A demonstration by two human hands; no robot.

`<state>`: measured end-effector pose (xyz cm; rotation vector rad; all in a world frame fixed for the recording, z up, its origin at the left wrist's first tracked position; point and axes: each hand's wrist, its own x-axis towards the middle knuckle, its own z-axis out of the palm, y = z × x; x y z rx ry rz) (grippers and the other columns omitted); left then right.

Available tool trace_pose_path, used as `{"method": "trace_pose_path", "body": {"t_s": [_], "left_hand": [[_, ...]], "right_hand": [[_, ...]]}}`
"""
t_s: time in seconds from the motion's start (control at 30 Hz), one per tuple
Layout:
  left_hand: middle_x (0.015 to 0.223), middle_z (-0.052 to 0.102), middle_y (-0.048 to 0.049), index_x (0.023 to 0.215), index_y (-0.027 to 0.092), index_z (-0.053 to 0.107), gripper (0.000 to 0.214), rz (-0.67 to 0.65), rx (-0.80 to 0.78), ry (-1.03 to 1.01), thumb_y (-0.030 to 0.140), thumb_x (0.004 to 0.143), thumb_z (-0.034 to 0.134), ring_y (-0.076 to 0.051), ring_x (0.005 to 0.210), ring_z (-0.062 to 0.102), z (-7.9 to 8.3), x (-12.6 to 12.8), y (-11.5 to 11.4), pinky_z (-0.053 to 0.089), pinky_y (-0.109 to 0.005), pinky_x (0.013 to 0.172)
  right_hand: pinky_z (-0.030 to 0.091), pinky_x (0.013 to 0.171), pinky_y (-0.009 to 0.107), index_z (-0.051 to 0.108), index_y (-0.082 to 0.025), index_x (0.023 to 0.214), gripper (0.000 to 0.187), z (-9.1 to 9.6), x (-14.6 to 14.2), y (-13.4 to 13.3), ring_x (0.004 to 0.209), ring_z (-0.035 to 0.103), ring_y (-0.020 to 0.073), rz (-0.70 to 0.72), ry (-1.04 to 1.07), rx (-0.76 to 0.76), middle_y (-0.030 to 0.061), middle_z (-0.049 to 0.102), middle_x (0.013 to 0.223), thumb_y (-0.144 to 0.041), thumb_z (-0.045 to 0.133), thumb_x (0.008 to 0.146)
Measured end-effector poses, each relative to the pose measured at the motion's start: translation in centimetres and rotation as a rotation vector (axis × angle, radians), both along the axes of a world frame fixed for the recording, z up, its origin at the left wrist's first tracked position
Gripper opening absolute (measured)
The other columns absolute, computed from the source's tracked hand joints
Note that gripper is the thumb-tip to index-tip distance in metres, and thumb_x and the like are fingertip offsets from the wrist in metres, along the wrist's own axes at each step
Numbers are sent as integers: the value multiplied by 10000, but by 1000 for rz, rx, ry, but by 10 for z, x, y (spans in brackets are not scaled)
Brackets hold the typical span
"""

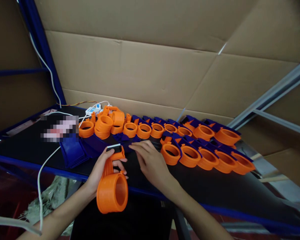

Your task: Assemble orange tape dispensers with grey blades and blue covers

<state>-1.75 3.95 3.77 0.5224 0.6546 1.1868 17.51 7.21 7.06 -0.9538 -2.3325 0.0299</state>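
Observation:
My left hand (100,171) is closed around the handle of an orange tape dispenser (106,195), whose wide ring hangs toward me. At its upper end sit a black piece and a white toothed strip (113,146), with my thumb against them. My right hand (153,166) is over the black tabletop to the right of the dispenser, its fingers stretched leftward and apart from the thumb. Nothing shows in it. Beyond its fingertips lie dark blue flat pieces (96,146). Just right of this hand stands an orange dispenser with a blue flap (170,154).
Two rows of orange-and-blue dispensers (208,159) run along the right of the black table (230,190). Plain orange dispensers (102,125) are heaped at the back left, near a white power strip (93,109). Blue sheets (73,153) lie left. A white cable (40,180) hangs over the front edge.

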Motion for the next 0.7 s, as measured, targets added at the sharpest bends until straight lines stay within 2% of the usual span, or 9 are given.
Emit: {"method": "trace_pose_path", "body": {"t_s": [0.1,0.2,0.37,0.47,0.63,0.7], "left_hand": [[673,693,-68,942,134,594,319,-16,-15,20,445,902,535,-216,541,661,0,-4,0,604,-434,643],[625,665,-71,886,107,643,399,-34,-39,26,471,922,485,-200,550,649,-1,-6,0,608,-418,680],[634,668,-63,876,132,636,360,-16,-24,27,457,920,488,-196,540,645,-1,-4,0,611,-418,672],[678,687,-57,905,157,605,306,-5,-13,27,449,905,514,-206,530,653,0,-3,-1,612,-431,645],[678,682,-47,951,170,585,292,-16,5,38,451,892,532,-229,544,672,0,-3,0,610,-437,606],[677,686,-48,965,167,591,302,-26,9,47,454,886,541,-222,529,671,-1,-4,1,610,-429,599]], "right_hand": [[567,889,407,595,-226,1312,510,-5,-3,10,1149,563,254,-46,-263,-25,104,660,1228,-1,534,859],[557,882,382,588,-204,1308,545,-12,-9,11,1129,549,255,-43,-381,-8,114,645,1227,29,565,817],[559,783,364,656,-186,1137,295,-13,-15,8,1025,563,256,-69,-422,19,115,660,1066,-59,555,891],[545,838,369,657,-188,1070,180,-9,-15,9,1083,546,250,-9,-395,31,116,643,1174,-134,565,924],[532,778,287,663,-227,1144,352,-4,-10,11,1017,585,199,128,-390,-93,65,685,1099,-25,574,870],[528,827,282,675,-240,1169,423,-1,-5,12,1038,603,182,176,-374,-169,62,671,1143,10,570,844]]}}
